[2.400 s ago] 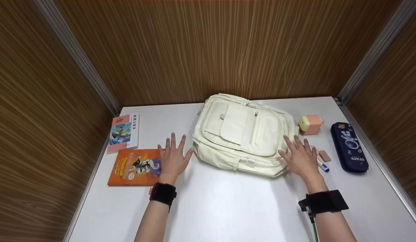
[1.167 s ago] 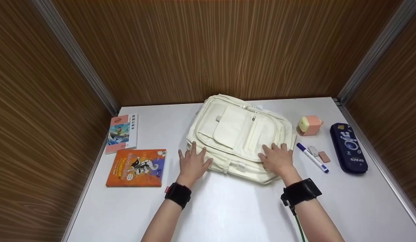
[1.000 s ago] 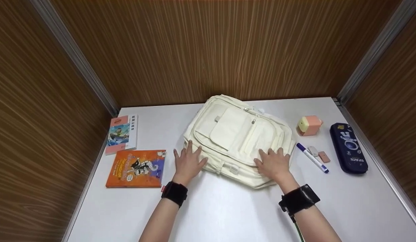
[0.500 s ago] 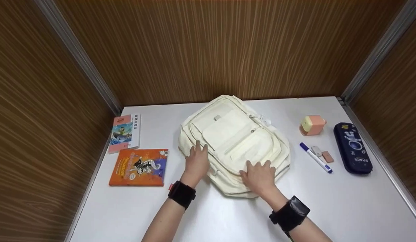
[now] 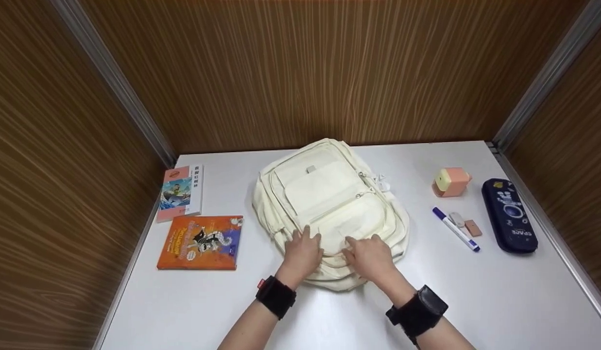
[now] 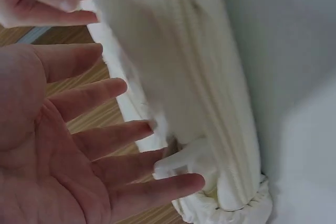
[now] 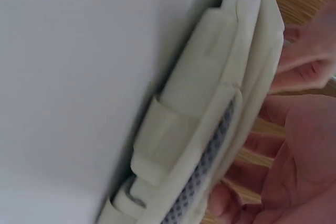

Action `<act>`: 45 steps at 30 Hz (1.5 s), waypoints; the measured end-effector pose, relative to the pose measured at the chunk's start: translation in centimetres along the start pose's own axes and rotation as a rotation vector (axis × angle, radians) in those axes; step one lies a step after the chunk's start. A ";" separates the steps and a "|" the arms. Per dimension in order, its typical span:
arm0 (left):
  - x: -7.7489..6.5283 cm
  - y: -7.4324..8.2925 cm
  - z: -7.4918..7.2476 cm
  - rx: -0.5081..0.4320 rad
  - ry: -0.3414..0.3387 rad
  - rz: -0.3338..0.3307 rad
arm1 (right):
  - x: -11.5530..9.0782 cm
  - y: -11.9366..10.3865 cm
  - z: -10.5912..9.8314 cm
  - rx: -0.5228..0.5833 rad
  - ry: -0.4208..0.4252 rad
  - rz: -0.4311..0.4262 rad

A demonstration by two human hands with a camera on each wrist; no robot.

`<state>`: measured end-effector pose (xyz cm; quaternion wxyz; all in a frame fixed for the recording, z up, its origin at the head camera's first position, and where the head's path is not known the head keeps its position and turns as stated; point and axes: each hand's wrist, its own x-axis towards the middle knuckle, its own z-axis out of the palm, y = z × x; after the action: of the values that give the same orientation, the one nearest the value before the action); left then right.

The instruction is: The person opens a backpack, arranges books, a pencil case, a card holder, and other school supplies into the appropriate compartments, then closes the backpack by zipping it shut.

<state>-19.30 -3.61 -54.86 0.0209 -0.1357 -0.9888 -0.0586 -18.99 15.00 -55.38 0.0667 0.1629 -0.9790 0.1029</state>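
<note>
A cream backpack (image 5: 319,187) lies front side up on the white table, its near end toward me. My left hand (image 5: 302,255) touches that end; the left wrist view shows its fingers (image 6: 107,140) spread and nearly straight along the fabric. Close to its right, my right hand (image 5: 371,260) holds the near edge with curled fingers. In the right wrist view, this hand (image 7: 299,166) is beside the bag, and its exact finger contact is partly hidden. Grey mesh (image 7: 197,177) shows along the bag's underside there. Metal zipper pulls (image 5: 360,195) sit on the front.
On the left lie a pink-and-white book (image 5: 180,193) and an orange book (image 5: 200,243). Right of the backpack are a pink-and-yellow pencil sharpener (image 5: 452,182), a marker (image 5: 455,229), two small blocks like erasers (image 5: 472,227) and a navy pencil case (image 5: 510,215). Wood-patterned panels (image 5: 290,73) enclose the table.
Both hands have come onto the backpack, turning it clockwise and drawing its near end toward me. My hands have moved closer together; the right hand's fingers have curled. Books and stationery stay put.
</note>
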 end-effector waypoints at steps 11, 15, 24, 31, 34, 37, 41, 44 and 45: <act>0.6 -0.7 1.6 0.067 -0.065 0.007 | 3.6 7.8 -0.8 0.040 -0.172 0.093; 0.8 -1.3 1.7 0.100 -0.062 -0.005 | 3.3 8.6 0.0 0.053 -0.274 0.075; 1.8 -3.7 1.6 0.083 -0.078 0.002 | 2.2 7.3 -0.4 0.055 -0.315 0.050; 2.7 -4.4 1.5 0.075 -0.082 0.016 | 1.7 6.2 -0.6 0.030 -0.323 0.025; 3.0 -4.7 1.5 0.060 -0.081 0.013 | 1.4 5.8 -0.5 0.013 -0.322 0.004; 3.1 -5.0 1.5 0.052 -0.081 0.007 | 1.1 5.3 -0.4 -0.014 -0.311 -0.017; 3.2 -5.1 1.5 0.043 -0.073 0.000 | 0.7 4.8 -0.1 -0.044 -0.281 -0.024; 3.2 -5.0 1.7 0.032 -0.047 0.000 | 0.4 4.7 0.1 -0.047 -0.249 -0.004; 3.3 -4.9 1.8 0.029 -0.036 0.002 | 0.2 4.7 0.2 -0.046 -0.236 0.003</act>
<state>-23.80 -7.23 -57.04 0.0053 -0.1372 -0.9896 -0.0419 -20.79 19.22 -56.36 -0.0455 0.1709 -0.9824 0.0606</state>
